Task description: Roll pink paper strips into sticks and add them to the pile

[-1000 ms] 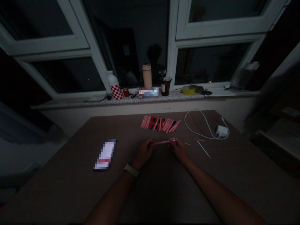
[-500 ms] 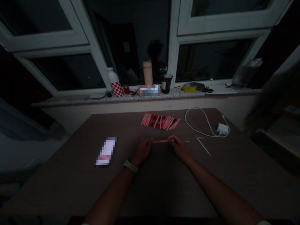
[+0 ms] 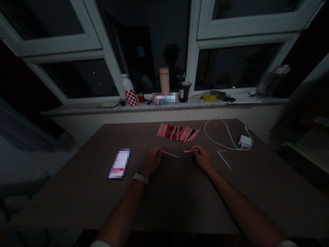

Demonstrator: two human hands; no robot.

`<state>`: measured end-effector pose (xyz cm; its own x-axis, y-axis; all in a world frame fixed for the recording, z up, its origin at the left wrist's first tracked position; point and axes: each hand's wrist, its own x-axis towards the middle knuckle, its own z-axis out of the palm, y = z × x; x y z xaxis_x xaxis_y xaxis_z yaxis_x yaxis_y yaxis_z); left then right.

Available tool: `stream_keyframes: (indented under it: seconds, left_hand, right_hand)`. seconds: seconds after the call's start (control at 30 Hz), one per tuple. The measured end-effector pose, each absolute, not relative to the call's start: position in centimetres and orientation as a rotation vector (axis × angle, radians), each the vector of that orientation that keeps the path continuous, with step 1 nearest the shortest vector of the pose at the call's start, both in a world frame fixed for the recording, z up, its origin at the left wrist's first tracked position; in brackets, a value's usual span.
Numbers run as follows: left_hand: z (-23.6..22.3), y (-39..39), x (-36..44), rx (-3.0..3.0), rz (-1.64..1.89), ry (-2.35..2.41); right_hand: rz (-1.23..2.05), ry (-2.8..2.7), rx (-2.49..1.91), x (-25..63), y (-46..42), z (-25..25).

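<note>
Between the fingertips of my left hand (image 3: 153, 157) is one part of a pink pen (image 3: 166, 152), with a thin pale refill (image 3: 174, 156) sticking out of it to the right. My right hand (image 3: 202, 158) pinches a pink pen barrel (image 3: 187, 151) that points left. A gap separates the two pieces. Just beyond my hands lies a row of pink pens (image 3: 177, 133), with red and dark ones among them. To the right of my right hand are a thin white stick (image 3: 224, 160) and a small pink piece (image 3: 221, 150).
A lit phone (image 3: 119, 164) lies on the table to the left. A white charger (image 3: 245, 141) with a looped cable (image 3: 206, 132) sits at the right. Along the windowsill stand a checkered bottle (image 3: 130, 91), a tan flask (image 3: 164, 80), a drink cup (image 3: 184, 92) and yellow tape (image 3: 209, 96).
My hands have moved apart. The pink pen that spanned them is now in two pieces, one in each hand, and the refill shows.
</note>
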<state>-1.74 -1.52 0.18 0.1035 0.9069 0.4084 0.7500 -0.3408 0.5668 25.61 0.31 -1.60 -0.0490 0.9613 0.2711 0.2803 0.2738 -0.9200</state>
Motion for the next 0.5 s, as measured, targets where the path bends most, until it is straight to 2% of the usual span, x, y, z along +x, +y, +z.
stream_keyframes:
  seconds: [0.1,0.33,0.5]
  left_hand:
    - [0.2,-1.4,-2.1,2.111,1.110,1.683]
    - [1.4,-2.0,-1.9,2.076,1.224,1.711]
    - [1.8,-2.2,-1.8,1.974,1.313,1.775]
  right_hand:
    - [0.794,-1.543,-1.244,25.6,0.4,-1.9]
    - [0.498,-1.951,-1.276,25.5,0.0,-1.5]
    - [0.466,-1.976,-1.223,25.8,0.0,-1.1]
